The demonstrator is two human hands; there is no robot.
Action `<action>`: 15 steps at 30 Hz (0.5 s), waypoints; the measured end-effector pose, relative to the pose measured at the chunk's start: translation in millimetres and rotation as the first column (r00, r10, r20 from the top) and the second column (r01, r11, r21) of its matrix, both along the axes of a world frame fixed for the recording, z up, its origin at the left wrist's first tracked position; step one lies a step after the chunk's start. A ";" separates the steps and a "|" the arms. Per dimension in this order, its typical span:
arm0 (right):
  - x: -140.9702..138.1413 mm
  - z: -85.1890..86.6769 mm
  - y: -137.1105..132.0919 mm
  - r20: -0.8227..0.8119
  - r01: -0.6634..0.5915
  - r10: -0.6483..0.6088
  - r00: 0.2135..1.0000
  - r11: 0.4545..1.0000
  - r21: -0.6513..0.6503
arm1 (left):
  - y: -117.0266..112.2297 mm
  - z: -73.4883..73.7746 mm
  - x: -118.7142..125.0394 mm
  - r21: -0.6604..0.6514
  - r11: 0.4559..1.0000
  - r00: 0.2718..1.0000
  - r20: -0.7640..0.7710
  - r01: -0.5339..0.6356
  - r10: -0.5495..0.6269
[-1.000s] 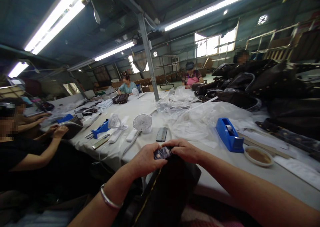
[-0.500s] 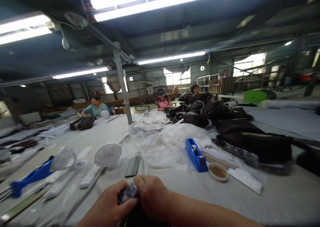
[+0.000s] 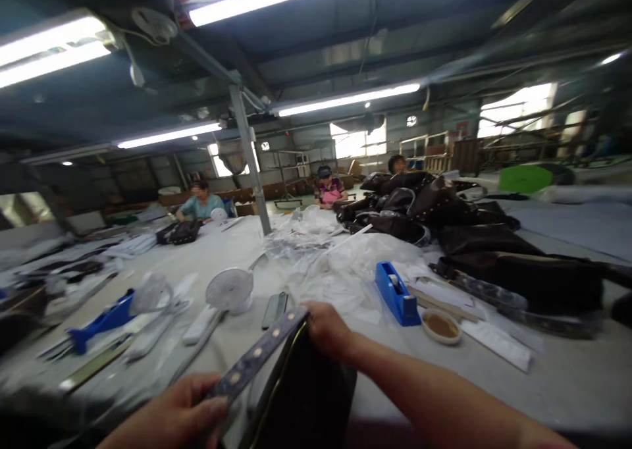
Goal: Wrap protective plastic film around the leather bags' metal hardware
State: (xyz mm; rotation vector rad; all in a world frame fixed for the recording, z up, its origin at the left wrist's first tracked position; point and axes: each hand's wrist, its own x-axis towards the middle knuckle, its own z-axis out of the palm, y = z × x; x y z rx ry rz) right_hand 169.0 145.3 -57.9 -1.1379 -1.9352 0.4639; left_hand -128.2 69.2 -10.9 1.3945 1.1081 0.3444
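A dark strap (image 3: 257, 351) with pale round studs, seemingly wrapped in clear film, stretches slantwise between my hands. Its lower left end is pinched between the thumb and fingers of my left hand (image 3: 195, 399). My right hand (image 3: 330, 330) is closed at the upper end, where the strap meets the top corner of a dark brown bag (image 3: 313, 393). A gold line that looks like a zipper runs along the bag's edge. The bag's lower part is cut off by the frame, and the fingertips of my right hand are partly hidden.
Beyond my hands lie a phone (image 3: 274, 311), a small white fan (image 3: 230, 290), a blue tape dispenser (image 3: 396, 294) and a round dish of brown stuff (image 3: 441, 326). Dark bags (image 3: 429, 205) are heaped at the right, beside crumpled clear plastic (image 3: 358, 264). Several people sit farther back.
My hands have moved apart, the left down and leftward, the right slightly up and rightward. The bunched strap is now drawn out between them, and more of the bag shows. The view has shifted slightly.
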 end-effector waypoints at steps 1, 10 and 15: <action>2.6 -1.3 7.8 -0.018 0.012 -0.012 1.000 1.000 -0.020 | -8.2 6.6 -5.1 0.004 1.000 0.999 0.018 -0.031 0.030; 18.5 -14.1 84.0 0.009 0.135 -0.135 0.991 0.984 -0.116 | -41.4 33.0 -34.0 0.047 0.998 0.996 0.070 -0.051 0.047; 39.2 -20.2 115.1 0.065 0.261 -0.254 0.965 0.952 -0.160 | -47.4 45.1 -55.7 0.025 0.994 0.994 0.027 -0.105 0.104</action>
